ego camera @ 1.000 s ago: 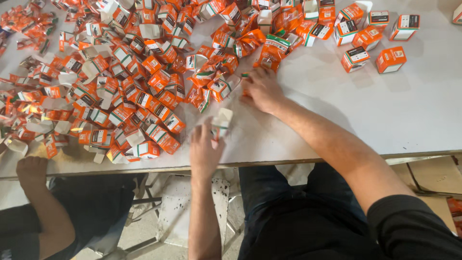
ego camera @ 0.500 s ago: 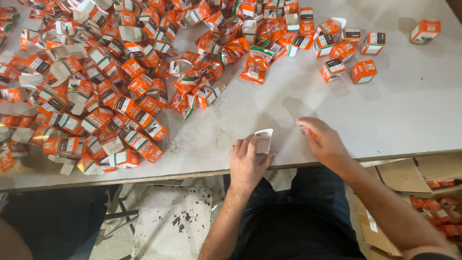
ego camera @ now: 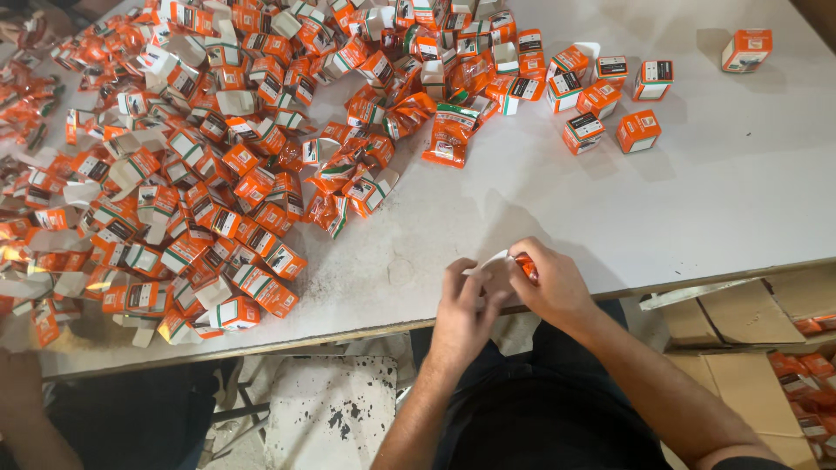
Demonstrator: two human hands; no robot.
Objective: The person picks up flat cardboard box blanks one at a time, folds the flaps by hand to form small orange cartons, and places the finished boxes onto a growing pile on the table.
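View from above of a white desk (ego camera: 740,200) with a person seated at its near edge. Both hands meet just over that edge, close together. The left hand (ego camera: 461,305) curls its fingers around a small white carton (ego camera: 495,268), gripping it from the left. The right hand (ego camera: 553,283) pinches an orange packet (ego camera: 525,265) at the carton's right side, fingers pressed together on it. Carton and packet touch each other between the two hands; most of both is hidden by the fingers.

To the left and across the far side of the desk spreads a large heap of boxes (ego camera: 200,191), small, orange and white, many lying flat or open, piled loosely over one another. Near the heap's right edge lie a few orange pouches (ego camera: 448,135). Further right, a small cluster of closed boxes (ego camera: 610,104) stands apart from the heap, and a single box (ego camera: 746,50) sits alone near the far right corner.

Below the desk on the right, a cardboard bin (ego camera: 749,313) holds more orange packets. At the lower left corner, another person's arm (ego camera: 26,409) shows beside the desk
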